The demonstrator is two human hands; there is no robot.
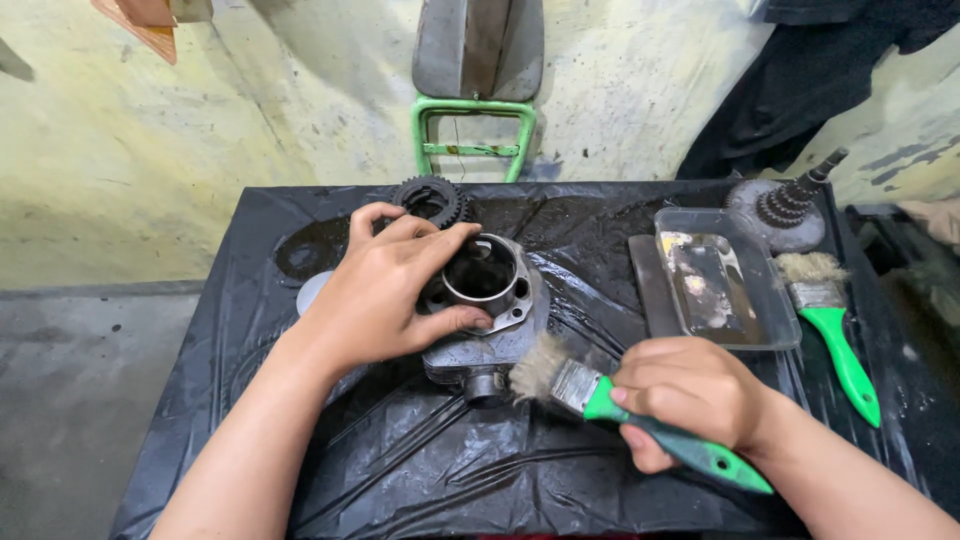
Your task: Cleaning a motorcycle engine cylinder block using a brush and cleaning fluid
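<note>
**Worktop under black plastic sheet**

The worktop (200,400) is covered by a wrinkled, wet-looking black plastic sheet (480,470). Near its middle stands a grey metal engine cylinder (490,330) with an open round bore. Behind it lies a dark toothed sprocket (432,198). To the right sits a clear shallow tray (775,330), partly over a flat dark plate (650,290). Beside the tray lies a green-handled brush (835,320), and at the far right corner rests a geared shaft (790,205).

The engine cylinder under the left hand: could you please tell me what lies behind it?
Behind the engine cylinder, a dark toothed sprocket lies on the black plastic sheet. The left hand covers the sprocket's lower part.
</note>
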